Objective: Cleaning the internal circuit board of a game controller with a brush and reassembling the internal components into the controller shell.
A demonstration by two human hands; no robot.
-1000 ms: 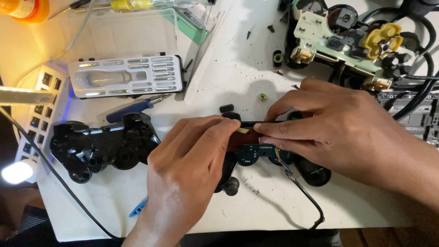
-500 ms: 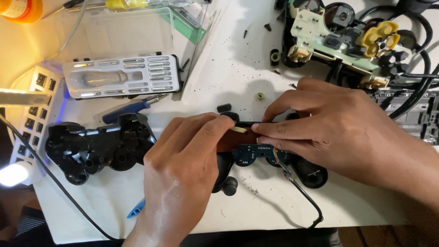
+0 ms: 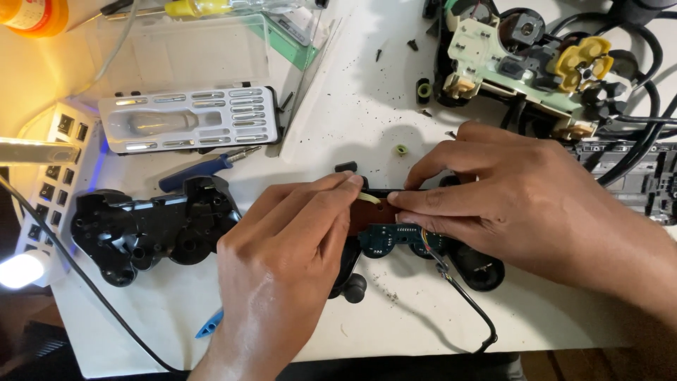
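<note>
an opened black game controller (image 3: 423, 247) lies near the front middle of the white work mat (image 3: 352, 106), its dark green circuit board (image 3: 391, 236) exposed and a thin cable (image 3: 465, 303) trailing off toward the front edge. a brown flexible strip (image 3: 370, 212) sits across the top of the board. the left hand (image 3: 282, 261) pinches this strip with thumb and forefinger closed on its left end. the right hand (image 3: 522, 204) presses its closed fingertips on the strip's right end, touching the controller. just left of the left hand lies an empty black controller shell (image 3: 148, 226). behind it rest a blue-handled screwdriver (image 3: 201, 169) and a grey bit case (image 3: 187, 120). a second dismantled controller board (image 3: 529, 56) lies at the far right. a small green ring (image 3: 401, 149) sits behind the hands.
</note>
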